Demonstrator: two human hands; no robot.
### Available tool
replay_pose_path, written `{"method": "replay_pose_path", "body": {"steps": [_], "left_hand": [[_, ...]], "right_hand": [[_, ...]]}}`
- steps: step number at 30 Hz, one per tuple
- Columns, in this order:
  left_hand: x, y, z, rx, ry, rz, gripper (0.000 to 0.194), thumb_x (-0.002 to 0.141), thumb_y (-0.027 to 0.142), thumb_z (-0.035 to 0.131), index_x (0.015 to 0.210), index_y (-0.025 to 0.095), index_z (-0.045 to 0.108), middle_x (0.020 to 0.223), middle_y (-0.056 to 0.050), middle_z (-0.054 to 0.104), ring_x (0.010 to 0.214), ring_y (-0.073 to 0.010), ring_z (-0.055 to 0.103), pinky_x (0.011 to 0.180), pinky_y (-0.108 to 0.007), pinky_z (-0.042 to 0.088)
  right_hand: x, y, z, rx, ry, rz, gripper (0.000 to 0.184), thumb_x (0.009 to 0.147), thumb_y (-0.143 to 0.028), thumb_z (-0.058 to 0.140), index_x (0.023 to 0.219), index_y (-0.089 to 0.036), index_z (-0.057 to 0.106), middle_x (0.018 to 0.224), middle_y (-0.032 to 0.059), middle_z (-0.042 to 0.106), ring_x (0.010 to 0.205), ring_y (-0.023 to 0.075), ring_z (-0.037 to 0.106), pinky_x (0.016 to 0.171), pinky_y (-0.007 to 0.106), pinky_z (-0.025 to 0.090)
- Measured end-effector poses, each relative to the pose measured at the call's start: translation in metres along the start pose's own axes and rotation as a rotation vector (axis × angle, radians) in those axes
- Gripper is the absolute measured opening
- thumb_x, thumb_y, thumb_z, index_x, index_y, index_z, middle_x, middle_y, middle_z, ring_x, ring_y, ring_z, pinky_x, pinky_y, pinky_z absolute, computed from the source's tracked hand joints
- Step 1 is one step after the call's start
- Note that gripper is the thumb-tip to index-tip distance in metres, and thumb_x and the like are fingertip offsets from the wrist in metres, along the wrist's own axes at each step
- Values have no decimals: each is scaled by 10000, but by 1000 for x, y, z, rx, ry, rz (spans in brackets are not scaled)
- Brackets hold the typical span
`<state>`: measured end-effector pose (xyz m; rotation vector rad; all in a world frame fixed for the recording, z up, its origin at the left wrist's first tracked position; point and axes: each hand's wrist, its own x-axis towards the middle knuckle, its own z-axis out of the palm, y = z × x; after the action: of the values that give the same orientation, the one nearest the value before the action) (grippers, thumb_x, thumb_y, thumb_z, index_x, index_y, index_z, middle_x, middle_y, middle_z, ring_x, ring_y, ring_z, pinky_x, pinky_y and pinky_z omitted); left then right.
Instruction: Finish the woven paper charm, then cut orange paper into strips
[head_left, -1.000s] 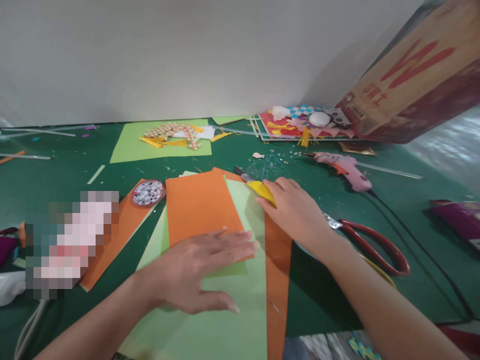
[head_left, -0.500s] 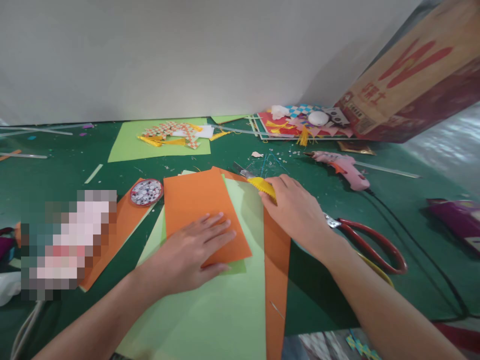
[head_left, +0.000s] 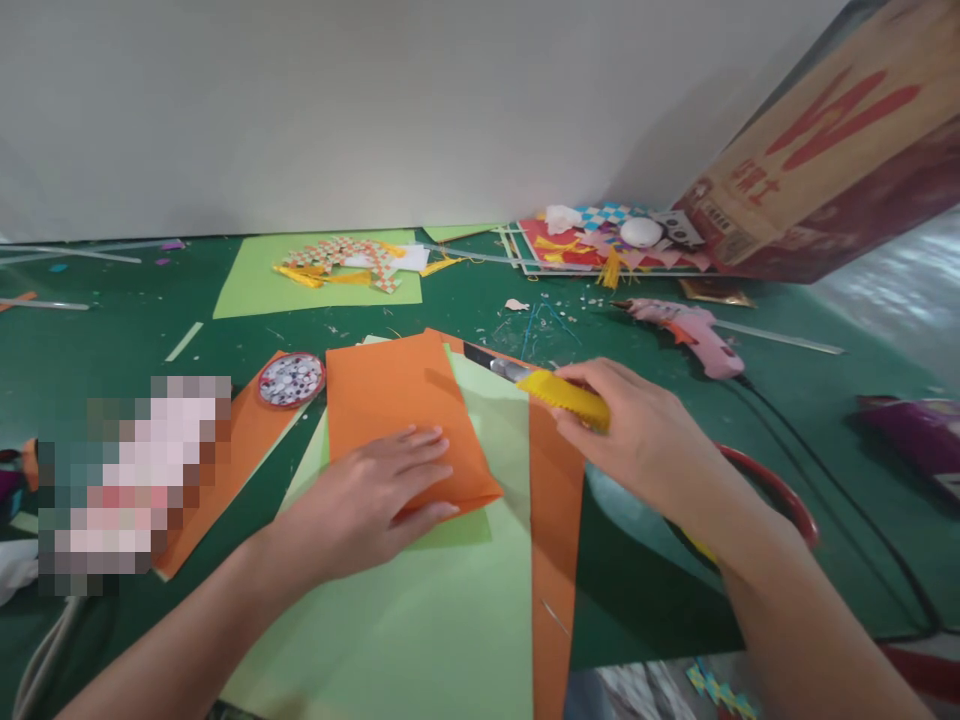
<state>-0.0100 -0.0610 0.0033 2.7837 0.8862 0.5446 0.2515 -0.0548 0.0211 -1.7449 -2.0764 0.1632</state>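
Observation:
My left hand (head_left: pixel 379 490) lies with its fingers stretched out on a folded orange paper (head_left: pixel 397 390), pressing it onto pale green sheets (head_left: pixel 397 630). The paper's right side bulges up a little near its lower corner. In my right hand (head_left: pixel 637 420) is a yellow utility knife (head_left: pixel 566 397), gripped by its handle. Its blade is out and points left, over the upper right edge of the green sheet. Another orange sheet (head_left: pixel 556 500) shows beneath, along the right side. Scissors with red handles (head_left: pixel 780 490) lie partly hidden under my right forearm.
A pink glue gun (head_left: pixel 694 335) with a black cord lies at the right. A round tin of googly eyes (head_left: pixel 292 380) is left of the papers. Woven paper pieces with yellow tassels (head_left: pixel 337 265) lie at the back. A paper bag (head_left: pixel 832 150) stands at the back right.
My right hand has moved right and down with the utility knife, so more of its handle shows. My left hand has shifted slightly down-left, and the orange paper's lower corner has lifted into a bulge.

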Motion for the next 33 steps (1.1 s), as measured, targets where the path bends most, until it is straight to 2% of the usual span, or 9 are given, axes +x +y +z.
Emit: {"method": "replay_pose_path", "body": {"steps": [7,11,14,18,21,23,25,29,33], "left_hand": [[0,1,0,34,-13,3,383,945,388,405,1078,144,668,1239,-89,616,1177,-229,558,982,-388,495],[3,3,-3,49,-31,27,375,944,376,415,1063,131,674,1226,-97,624,1166,-225,569,992,-386,487],[3,2,-5,89,3,138,326,955,271,390,1022,154,687,1135,-69,682,1093,-192,622,966,-347,509],[2,0,-8,209,34,245,338,931,127,362,982,171,693,1032,-46,725,950,-166,689,824,-284,578],[2,-1,-8,231,14,179,290,948,252,414,1053,164,670,1159,-68,672,1095,-198,622,929,-336,528],[4,-2,-8,219,-58,105,413,931,418,432,1192,146,602,1311,-108,559,1248,-256,491,1025,-437,441],[4,-4,-7,214,-139,48,535,914,500,414,1296,140,517,1391,-133,464,1304,-286,413,1053,-499,385],[3,-8,-8,202,-192,11,528,928,496,385,1319,158,495,1395,-116,464,1287,-254,444,1068,-472,371],[2,-9,-11,190,-190,-4,495,926,488,399,1289,177,530,1385,-98,480,1285,-238,448,1072,-436,376]], "right_hand": [[-60,6,-17,23,-34,-209,294,854,-236,450,1142,-255,506,984,46,668,826,186,668,672,282,526],[-89,11,-22,70,-31,-300,276,845,-208,442,1089,-278,550,915,41,688,757,175,692,610,252,559],[-100,12,-22,82,-24,-298,312,829,-179,432,1100,-271,556,894,51,688,735,181,696,596,253,572],[-103,7,-22,56,-67,-296,335,827,-163,440,1134,-254,540,916,63,677,750,173,692,618,254,574],[-100,0,-22,62,-90,-307,335,832,-136,427,1129,-241,542,921,60,669,763,156,680,635,242,565],[-98,-7,-21,60,-69,-329,317,843,-149,433,1129,-212,554,897,68,669,762,161,668,637,249,561],[-96,-16,-18,59,-56,-362,287,861,-198,462,1125,-183,573,884,77,676,771,176,652,643,269,562],[-89,-35,-8,97,-134,-462,258,895,-261,459,1070,-174,627,1021,86,698,854,202,619,682,310,562],[-80,-47,-1,46,-225,-539,296,907,-266,457,1117,-146,629,1195,77,650,920,206,586,712,314,563]]}}
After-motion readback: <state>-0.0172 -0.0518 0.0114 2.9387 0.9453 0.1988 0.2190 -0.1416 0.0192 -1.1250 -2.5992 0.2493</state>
